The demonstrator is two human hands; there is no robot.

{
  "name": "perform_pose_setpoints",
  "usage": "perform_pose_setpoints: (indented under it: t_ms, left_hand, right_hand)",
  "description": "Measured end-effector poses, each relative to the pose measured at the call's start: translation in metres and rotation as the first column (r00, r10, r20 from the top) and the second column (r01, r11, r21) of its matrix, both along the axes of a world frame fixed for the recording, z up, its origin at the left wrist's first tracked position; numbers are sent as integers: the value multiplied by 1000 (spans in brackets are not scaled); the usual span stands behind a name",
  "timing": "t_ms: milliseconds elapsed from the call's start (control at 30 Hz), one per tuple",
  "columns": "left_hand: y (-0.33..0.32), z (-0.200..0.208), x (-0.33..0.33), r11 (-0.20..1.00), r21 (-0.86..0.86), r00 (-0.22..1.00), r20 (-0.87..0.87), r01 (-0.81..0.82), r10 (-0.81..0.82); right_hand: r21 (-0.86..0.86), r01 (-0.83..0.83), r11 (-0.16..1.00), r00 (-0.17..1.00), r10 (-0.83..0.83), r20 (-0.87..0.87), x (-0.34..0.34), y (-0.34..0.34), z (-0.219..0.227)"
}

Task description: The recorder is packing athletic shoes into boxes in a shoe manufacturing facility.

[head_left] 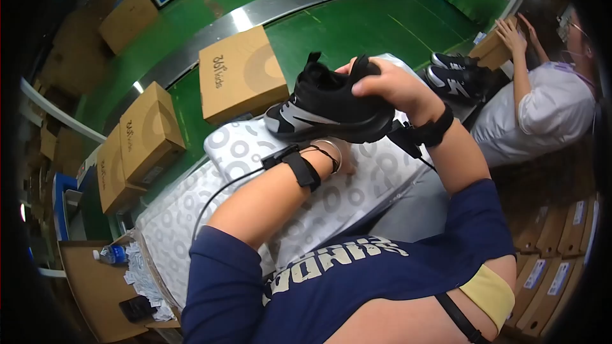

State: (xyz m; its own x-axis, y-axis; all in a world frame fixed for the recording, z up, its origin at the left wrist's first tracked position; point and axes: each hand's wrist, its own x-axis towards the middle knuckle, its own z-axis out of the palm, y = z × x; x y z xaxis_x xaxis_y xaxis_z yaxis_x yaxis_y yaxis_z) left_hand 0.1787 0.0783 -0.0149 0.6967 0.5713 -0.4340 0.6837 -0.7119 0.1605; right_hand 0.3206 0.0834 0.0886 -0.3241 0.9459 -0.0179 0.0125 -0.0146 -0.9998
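A black sneaker [328, 105] with grey side stripes is raised above the work surface, toe pointing left. My right hand [398, 86] is closed around its heel and collar, thumb on the near side. Below the sole, my left hand [345, 158] is mostly covered by the shoe, so its fingers are hidden; whether it touches the sole I cannot make out. White wrapping paper [185, 223] with grey rings spreads under both hands. Both wrists carry black straps with small devices, and a cable runs along my left forearm.
Cardboard shoe boxes [241, 73] [153, 130] stand ahead and left, beside a green conveyor [357, 22] with a metal edge. More black sneakers [456, 79] lie at right, near a co-worker [539, 102] handling a box. Stacked boxes [542, 274] fill the lower right; a carton [83, 280] holds paper slips.
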Motion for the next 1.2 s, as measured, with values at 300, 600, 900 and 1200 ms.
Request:
perform_pose_setpoints:
  t_ms: [300, 600, 900, 1200]
  left_hand:
    - [-102, 112, -79, 814, -186, 693, 646, 550, -321]
    - [-86, 39, -145, 913, 195, 841, 491, -358, 225]
    - [-80, 21, -144, 900, -15, 623, 716, -437, 314]
    - [-79, 20, -143, 904, 5, 625, 724, -428, 292]
  right_hand:
    - [612, -655, 443, 489, -369, 790, -53, -121, -85]
    - [324, 76, 943, 156, -332, 930, 79, -54, -107]
    - [504, 331, 797, -190, -467, 863, 128, -57, -160]
    - [745, 168, 646, -291, -690, 663, 131, -56, -181]
